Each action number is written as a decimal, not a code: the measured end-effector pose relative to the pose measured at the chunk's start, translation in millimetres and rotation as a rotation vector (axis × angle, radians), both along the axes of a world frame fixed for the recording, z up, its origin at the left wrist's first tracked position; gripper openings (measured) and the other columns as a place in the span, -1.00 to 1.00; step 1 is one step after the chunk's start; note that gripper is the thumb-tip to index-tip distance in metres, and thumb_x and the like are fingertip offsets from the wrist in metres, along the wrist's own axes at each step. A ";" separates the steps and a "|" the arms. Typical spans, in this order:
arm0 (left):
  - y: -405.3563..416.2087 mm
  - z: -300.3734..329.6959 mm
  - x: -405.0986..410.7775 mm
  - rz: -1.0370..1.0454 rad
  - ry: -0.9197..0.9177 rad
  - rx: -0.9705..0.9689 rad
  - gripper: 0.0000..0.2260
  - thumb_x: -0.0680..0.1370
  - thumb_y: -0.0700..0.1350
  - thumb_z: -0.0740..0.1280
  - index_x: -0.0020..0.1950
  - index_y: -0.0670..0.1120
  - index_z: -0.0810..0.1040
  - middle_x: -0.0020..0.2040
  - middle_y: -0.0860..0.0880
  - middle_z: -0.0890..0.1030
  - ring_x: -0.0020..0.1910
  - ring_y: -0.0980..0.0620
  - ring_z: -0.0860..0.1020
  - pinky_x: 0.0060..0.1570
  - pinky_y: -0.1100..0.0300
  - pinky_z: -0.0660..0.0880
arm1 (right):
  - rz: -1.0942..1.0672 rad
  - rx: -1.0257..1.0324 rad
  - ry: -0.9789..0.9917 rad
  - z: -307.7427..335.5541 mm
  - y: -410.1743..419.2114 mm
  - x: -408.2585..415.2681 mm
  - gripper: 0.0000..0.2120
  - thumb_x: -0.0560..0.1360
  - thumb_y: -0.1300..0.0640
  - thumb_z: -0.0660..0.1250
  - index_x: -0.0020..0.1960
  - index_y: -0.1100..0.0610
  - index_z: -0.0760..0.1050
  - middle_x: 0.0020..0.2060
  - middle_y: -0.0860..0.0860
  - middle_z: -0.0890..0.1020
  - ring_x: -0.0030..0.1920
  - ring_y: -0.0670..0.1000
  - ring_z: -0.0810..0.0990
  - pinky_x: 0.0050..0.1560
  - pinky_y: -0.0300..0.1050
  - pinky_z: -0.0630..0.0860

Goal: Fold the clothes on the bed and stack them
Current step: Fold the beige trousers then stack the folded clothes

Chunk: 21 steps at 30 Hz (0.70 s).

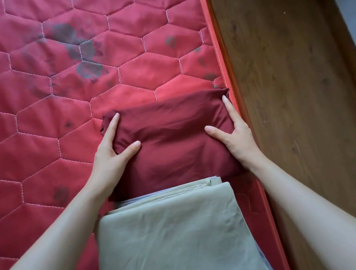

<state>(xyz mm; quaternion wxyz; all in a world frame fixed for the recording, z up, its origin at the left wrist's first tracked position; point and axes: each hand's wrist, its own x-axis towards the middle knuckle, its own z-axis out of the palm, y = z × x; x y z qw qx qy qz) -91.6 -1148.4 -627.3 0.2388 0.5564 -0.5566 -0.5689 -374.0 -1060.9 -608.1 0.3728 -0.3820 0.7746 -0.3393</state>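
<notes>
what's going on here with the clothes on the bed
A person is folding laundry on a red quilted mattress. Both hands hold a folded dark red garment by its sides: the left hand on its left edge, the right hand on its right edge, thumbs on top. Nearer the person lies a stack of folded clothes, with a beige piece on top and a pale blue layer showing beneath. The red garment sits just beyond that stack, not yet on it.
</notes>
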 end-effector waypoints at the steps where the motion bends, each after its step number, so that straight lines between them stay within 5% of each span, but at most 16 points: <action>1: -8.1 0.0 -2.3 0.011 0.002 -0.012 -0.31 0.45 -0.08 0.49 0.44 0.35 0.25 0.39 0.29 0.37 0.33 0.41 0.34 0.30 0.41 0.26 | 0.000 -0.011 0.007 0.2 -9.4 -1.4 -0.20 0.39 -0.08 0.49 0.50 -0.23 0.15 0.32 -0.37 0.29 0.25 -0.48 0.25 0.18 -0.68 0.10; 4: -38.4 1.9 -9.5 0.030 -0.011 -0.039 -0.31 0.44 -0.05 0.49 0.45 0.33 0.24 0.34 0.28 0.39 0.24 0.51 0.36 0.23 0.48 0.29 | 0.014 -0.033 0.002 2.5 -41.7 -5.8 -0.20 0.41 -0.07 0.49 0.52 -0.19 0.14 0.31 -0.34 0.30 0.25 -0.42 0.27 0.20 -0.62 0.13; 7: -55.8 3.1 -8.9 0.039 0.006 0.009 -0.28 0.43 -0.03 0.50 0.46 0.32 0.21 0.31 0.29 0.40 0.14 0.59 0.35 0.14 0.50 0.29 | 0.071 0.001 -0.044 8.0 -63.5 -9.0 -0.16 0.40 -0.09 0.48 0.53 -0.23 0.07 0.40 -0.29 0.29 0.34 -0.29 0.29 0.37 -0.34 0.16; 13: -21.4 8.3 2.9 0.108 -0.050 0.002 -0.34 0.42 0.01 0.50 0.42 0.34 0.29 0.27 0.27 0.46 0.15 0.47 0.44 0.16 0.51 0.29 | 0.114 0.061 0.101 13.3 -38.0 7.0 -0.13 0.37 -0.12 0.51 0.50 -0.29 0.07 0.44 -0.06 0.38 0.40 0.00 0.37 0.39 -0.11 0.27; 15: -12.8 10.5 4.6 0.127 -0.068 -0.029 -0.35 0.40 0.00 0.52 0.40 0.31 0.34 0.25 0.23 0.48 0.20 0.32 0.45 0.27 0.36 0.30 | 0.061 0.039 0.118 11.2 -27.7 15.4 -0.14 0.35 -0.08 0.53 0.49 -0.28 0.12 0.42 -0.07 0.41 0.38 -0.01 0.40 0.37 -0.15 0.29; 19: -22.2 26.4 2.8 0.127 -0.041 -0.097 -0.38 0.38 -0.05 0.54 0.37 0.26 0.42 0.24 0.17 0.54 0.22 0.23 0.50 0.36 0.19 0.35 | -0.003 -0.063 0.133 19.5 -39.2 19.4 -0.17 0.32 0.01 0.56 0.48 -0.20 0.24 0.38 -0.13 0.45 0.23 -0.32 0.38 0.14 -0.59 0.19; 21: -38.8 44.6 -0.9 0.119 -0.004 -0.142 -0.38 0.37 -0.07 0.54 0.38 0.21 0.44 0.25 0.13 0.56 0.23 0.19 0.52 0.37 0.13 0.37 | -0.006 -0.104 0.140 34.3 -55.3 17.9 -0.18 0.31 0.03 0.57 0.47 -0.16 0.27 0.37 -0.11 0.47 0.22 -0.30 0.40 0.15 -0.57 0.21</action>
